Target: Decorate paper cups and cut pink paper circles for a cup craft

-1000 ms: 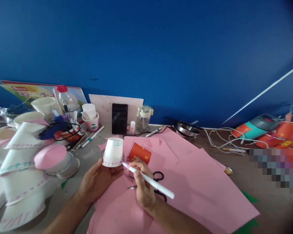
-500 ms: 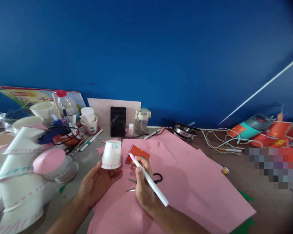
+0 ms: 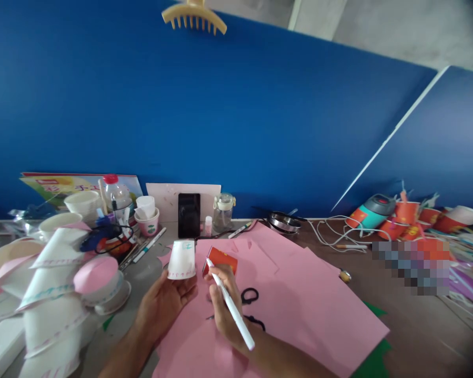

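White cup (image 3: 182,261) stands upside down on the left hand (image 3: 161,307) in the head view, its narrow base up and its wide rim low, above the left edge of the pink paper (image 3: 299,294). Teal marks show near its base and pink ones along the rim; its inside is hidden. The left thumb is by the rim and the other fingers curl loosely beneath; whether they grip it I cannot tell. The right hand (image 3: 225,307) has its fingers clamped on a white pen (image 3: 234,315), whose tip overlaps the red cup (image 3: 226,258); contact is unclear. That cup lies on its side on the paper, its contents out of sight. Scissors (image 3: 249,296) lie partly behind the right hand.

Toward the wall, a pink cup (image 3: 147,228) holds smaller white cups (image 3: 145,206). A cup stack (image 3: 82,203) sits nested beside a clear bottle (image 3: 118,198) with a red cap. The jar (image 3: 222,216) is lidded; what is in it is too blurred to tell. At left, marked cups (image 3: 53,281) overlap in a leaning row near a pink-topped cup (image 3: 96,274). At right, a teal flask (image 3: 374,212) leans by several orange cups (image 3: 408,212), some with sticks or straws standing up from them
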`<state>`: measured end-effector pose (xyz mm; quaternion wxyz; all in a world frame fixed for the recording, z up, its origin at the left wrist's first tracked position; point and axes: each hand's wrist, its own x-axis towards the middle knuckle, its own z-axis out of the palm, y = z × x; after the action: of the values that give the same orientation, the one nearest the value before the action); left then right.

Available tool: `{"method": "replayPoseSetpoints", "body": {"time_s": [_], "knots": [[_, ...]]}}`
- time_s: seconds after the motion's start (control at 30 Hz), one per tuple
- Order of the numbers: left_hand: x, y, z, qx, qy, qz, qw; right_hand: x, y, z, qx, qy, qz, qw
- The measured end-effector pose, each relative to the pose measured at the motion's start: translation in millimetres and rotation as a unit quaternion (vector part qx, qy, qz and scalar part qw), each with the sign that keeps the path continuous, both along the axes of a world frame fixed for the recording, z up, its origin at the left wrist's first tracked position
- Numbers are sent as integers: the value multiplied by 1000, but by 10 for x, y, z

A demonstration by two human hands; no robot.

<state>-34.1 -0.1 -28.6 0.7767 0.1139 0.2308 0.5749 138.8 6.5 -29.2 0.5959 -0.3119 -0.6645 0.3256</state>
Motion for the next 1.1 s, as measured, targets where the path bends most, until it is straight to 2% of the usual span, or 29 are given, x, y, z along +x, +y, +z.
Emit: {"method": "replayPoseSetpoints", "body": {"time_s": [0.13, 0.3, 0.4, 0.63, 0.83, 0.97, 1.1], "knots": [[-16, 1, 5, 11, -2, 1, 1000, -15, -2, -49, 45, -18, 0, 999], [-92, 29, -68, 12, -7, 19, 1000, -39, -11, -23, 83, -55, -15, 995], [-107, 39, -70, 7, 0, 24, 1000, -79, -4, 19, 102, -53, -17, 993], [-54, 7, 35, 2, 27, 43, 999, -54, 66, 162, 130, -62, -25, 989], [-53, -1, 30, 15, 35, 47, 998, 5, 87, 351, 75, -76, 43, 993], [-64, -6, 65, 16, 39, 54, 998, -28, 63, 448, 122, -96, 24, 988], [-83, 5, 71, 12, 41, 67, 997, -83, 83, 401, 156, -106, 19, 982]]}}
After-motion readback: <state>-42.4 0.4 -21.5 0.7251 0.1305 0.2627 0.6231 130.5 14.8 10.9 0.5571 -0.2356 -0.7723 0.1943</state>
